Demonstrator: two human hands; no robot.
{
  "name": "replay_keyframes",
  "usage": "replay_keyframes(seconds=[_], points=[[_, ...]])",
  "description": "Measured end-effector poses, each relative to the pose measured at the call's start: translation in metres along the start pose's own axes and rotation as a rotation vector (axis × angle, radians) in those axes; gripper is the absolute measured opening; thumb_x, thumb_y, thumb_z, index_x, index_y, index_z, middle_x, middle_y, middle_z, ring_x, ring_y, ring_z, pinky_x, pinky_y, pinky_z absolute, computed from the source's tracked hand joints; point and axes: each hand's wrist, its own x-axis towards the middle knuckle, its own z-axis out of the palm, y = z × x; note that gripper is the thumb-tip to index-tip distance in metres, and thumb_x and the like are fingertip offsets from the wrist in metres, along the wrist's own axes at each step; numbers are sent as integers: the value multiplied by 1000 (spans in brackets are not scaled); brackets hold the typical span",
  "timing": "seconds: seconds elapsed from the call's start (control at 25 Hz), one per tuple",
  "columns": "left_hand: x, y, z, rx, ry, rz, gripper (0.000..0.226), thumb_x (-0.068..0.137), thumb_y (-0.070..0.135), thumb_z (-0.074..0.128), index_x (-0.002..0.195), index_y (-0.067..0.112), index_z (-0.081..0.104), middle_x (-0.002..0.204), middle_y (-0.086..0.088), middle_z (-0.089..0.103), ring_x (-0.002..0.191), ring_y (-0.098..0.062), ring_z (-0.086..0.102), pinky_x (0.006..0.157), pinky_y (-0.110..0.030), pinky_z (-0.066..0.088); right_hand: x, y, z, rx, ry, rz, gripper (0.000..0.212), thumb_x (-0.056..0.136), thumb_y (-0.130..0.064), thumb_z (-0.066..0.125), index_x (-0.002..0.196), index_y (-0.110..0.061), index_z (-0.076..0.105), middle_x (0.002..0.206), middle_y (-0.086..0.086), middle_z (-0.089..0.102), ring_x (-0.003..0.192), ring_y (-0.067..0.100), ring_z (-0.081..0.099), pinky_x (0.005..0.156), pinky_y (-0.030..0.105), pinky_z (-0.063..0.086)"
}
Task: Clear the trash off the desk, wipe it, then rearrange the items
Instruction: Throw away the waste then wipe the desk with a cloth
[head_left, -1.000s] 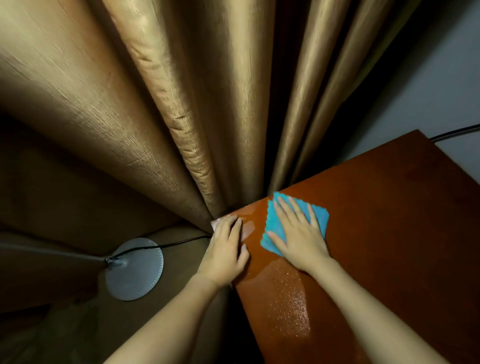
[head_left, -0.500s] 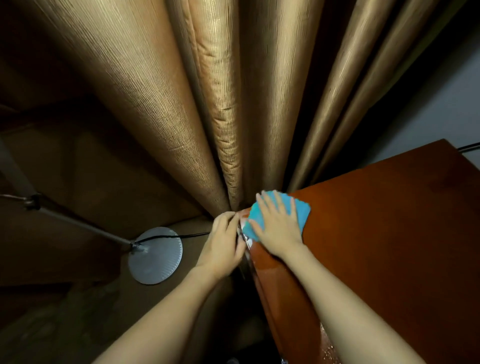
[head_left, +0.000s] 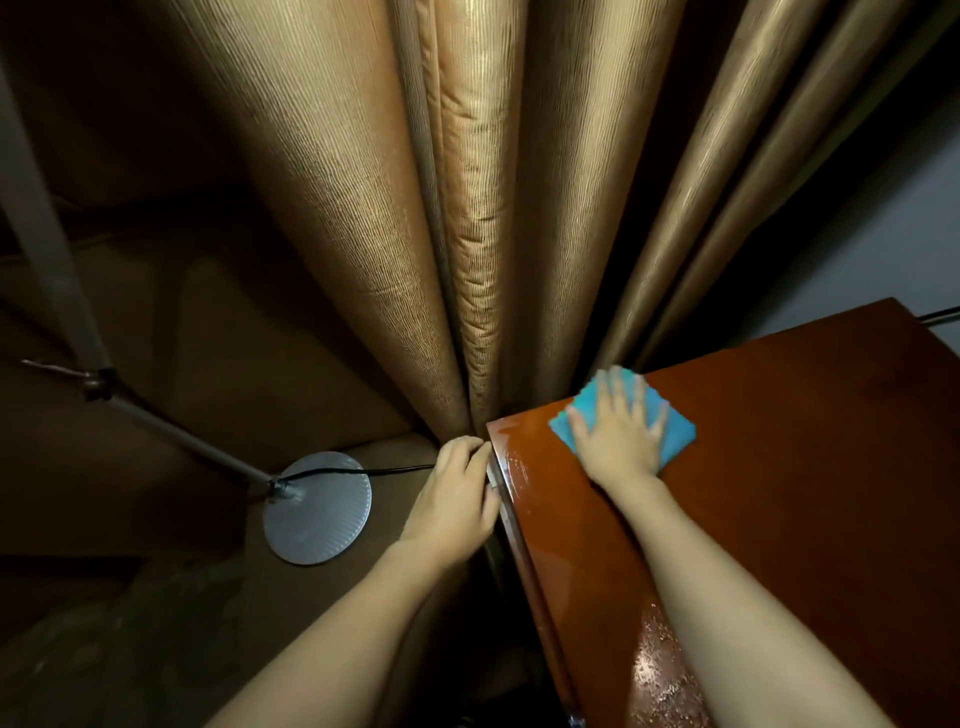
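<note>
Pressing flat on a blue cloth (head_left: 670, 428), the right hand (head_left: 618, 436) lies with fingers spread and straight, blurred at the tips, near the far left corner of the table (head_left: 810, 467), right of centre in the head view. The cloth shows as a folded square with corners sticking out left and right of the hand. The table is glossy reddish-brown wood filling the lower right of the frame; a wet sheen runs along its left edge and down to the bottom. The left hand (head_left: 457, 499) sits at the centre of the frame against the table's left edge near the corner, fingers curled over something pale and thin at the edge; what it is cannot be made out. Golden-brown curtains (head_left: 467, 208) hang in heavy folds across the upper half, reaching down behind the table corner. At lower left a round grey lamp base (head_left: 317, 509) rests on the floor, a slanted pole (head_left: 182, 436) rising from it toward the left edge and a black cord (head_left: 363, 470) running from it toward the left hand.
</note>
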Motion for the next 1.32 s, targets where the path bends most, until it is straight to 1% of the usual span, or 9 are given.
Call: replay_keyframes(seconds=[0.16,0.28,0.44,0.56,0.72,0.84,1.0,1.16,1.32], points=[[-11,3,5,22,-49,42,54,82,28,36,122,-2,56,118,-14,55,116,-20,44,100,-19,32,-38,-39,14,-85,-53,-395,76,83,-59,3,151,-26,14,159,-5,12,147,22,4,114,49,-7],[-8,6,4,33,-12,47,51,81,27,38,117,-1,59,113,-14,58,111,-16,41,96,-26,41,-95,2,18,-106,-41,-539,68,87,-60,22,145,-27,35,152,-5,33,143,23,25,112,47,6],[-4,7,1,38,-67,29,47,91,16,49,137,4,44,135,-8,44,131,-19,33,105,-23,31,-109,83,8,-112,-1,-233,70,91,-66,11,149,-27,24,155,-9,19,144,19,16,113,49,6],[-3,6,1,56,-95,33,48,92,16,49,138,5,42,136,-7,43,132,-19,33,106,-24,31,-65,57,3,-8,-13,133,68,93,-61,13,151,-27,2,159,-7,-4,147,20,-6,114,51,-6],[4,1,2,101,-69,20,49,86,7,54,133,-2,47,130,-15,48,128,-27,39,107,-26,29,-83,-18,24,-49,22,-234,73,83,-60,24,143,-21,40,150,1,37,139,28,33,112,58,14],[10,-2,0,111,-49,-48,49,88,7,52,135,-3,43,133,-14,46,130,-25,36,108,-27,28,-154,5,28,-122,-108,-516,73,84,-65,32,142,-22,41,149,-4,39,139,24,31,108,53,17],[16,2,-3,97,-96,41,48,84,5,58,130,-4,49,125,-16,52,124,-29,44,103,-34,38,-151,62,17,-175,-28,-393,73,87,-65,30,148,-26,23,154,-9,26,146,16,3,114,45,0],[10,-16,-6,140,-84,71,49,78,3,65,125,-7,54,117,-19,57,118,-29,47,99,-39,44,-50,17,5,-37,-26,-90,70,94,-61,19,151,-26,-4,159,-9,-6,146,18,-11,113,43,-14],[0,-38,-11,144,-71,-83,49,90,11,50,137,-2,42,135,-15,45,130,-25,37,109,-31,31,-14,-50,8,-59,-91,-345,65,96,-55,26,151,-26,7,159,-9,6,147,19,-4,114,49,-9]])
